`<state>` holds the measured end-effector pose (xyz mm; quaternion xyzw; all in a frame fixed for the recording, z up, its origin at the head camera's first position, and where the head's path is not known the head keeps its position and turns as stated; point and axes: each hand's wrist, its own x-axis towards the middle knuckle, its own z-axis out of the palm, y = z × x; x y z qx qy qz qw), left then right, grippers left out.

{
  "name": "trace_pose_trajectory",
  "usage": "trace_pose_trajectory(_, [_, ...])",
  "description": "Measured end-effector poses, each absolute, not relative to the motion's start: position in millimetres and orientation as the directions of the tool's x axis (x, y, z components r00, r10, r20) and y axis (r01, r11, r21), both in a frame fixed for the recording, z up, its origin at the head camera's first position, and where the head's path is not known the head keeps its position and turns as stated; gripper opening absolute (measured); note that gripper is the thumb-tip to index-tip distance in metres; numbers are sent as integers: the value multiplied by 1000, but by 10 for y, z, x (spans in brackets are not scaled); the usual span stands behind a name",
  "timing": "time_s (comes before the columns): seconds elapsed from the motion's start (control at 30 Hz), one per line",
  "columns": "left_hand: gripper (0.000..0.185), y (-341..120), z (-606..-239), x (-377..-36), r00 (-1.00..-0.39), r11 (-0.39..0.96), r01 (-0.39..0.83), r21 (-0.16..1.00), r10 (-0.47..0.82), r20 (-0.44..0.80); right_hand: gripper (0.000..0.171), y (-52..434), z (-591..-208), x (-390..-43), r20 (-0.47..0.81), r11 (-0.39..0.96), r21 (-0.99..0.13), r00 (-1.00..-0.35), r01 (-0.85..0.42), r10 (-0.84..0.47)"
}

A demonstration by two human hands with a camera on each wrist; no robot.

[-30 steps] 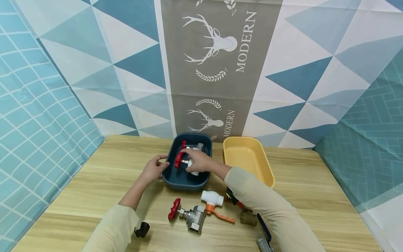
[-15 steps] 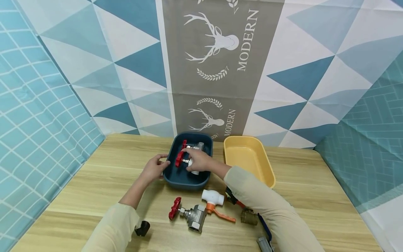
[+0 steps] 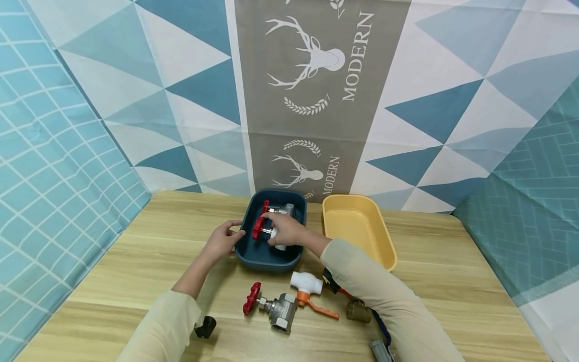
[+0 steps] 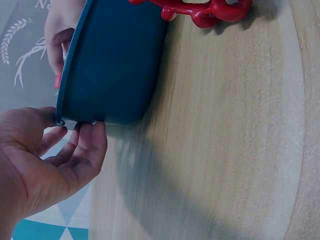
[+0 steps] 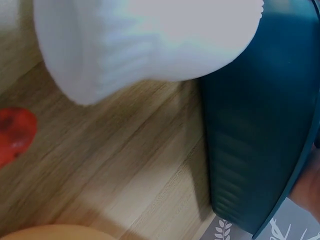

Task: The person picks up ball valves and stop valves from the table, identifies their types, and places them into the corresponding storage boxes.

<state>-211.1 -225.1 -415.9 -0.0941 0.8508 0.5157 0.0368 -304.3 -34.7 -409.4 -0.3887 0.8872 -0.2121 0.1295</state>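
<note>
Two hands at one blue tray [image 3: 253, 254] on the tabletop [image 3: 135, 261]. Left hand [image 3: 221, 242] reached forward, fingers [image 4: 85, 150] loosely curled, pinching the tray's left rim. Right hand [image 3: 286, 230] reached inside, fingers wrapped round a white valve [image 3: 277, 240] with red handwheel [image 3: 258, 228].

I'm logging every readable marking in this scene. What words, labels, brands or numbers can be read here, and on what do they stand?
"MODERN" beside the large white stag's head on the grey panel of the backdrop cloth.
"MODERN" again, smaller, beside the lower stag's head on that panel.
No readable marking shows on the dark blue plastic tray, the yellow plastic tray or the metal valve with the red handwheel.
</note>
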Motion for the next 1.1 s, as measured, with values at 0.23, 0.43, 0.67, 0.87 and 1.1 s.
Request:
trace_pose_trajectory(0.23, [41,-2249,-4173,-2111,-981,444,-189,876,-122,-150,73,-373,-4115,-3069,-51,608,-475,-669,-637,-741])
trace_pose_trajectory(0.43, [41,-2254,-4173,-2109,-981,440,-188,878,-121,-150,74,-389,-4135,-3087,-61,612,-487,-674,-624,-736])
trace_pose_trajectory(0.67, [41,-2258,-4162,-2107,-981,442,-190,877,-124,-150,74,-405,-4139,-3092,-63,614,-487,-677,-620,-734])
trace_pose_trajectory(0.87, [42,-2255,-4176,-2116,-981,425,-190,885,-120,-153,74,-410,-4129,-3102,-62,621,-480,-682,-620,-729])
trace_pose_trajectory(1.1, [42,-2256,-4175,-2110,-982,426,-186,885,-116,-150,73,-407,-4127,-3112,-60,625,-479,-687,-616,-724])
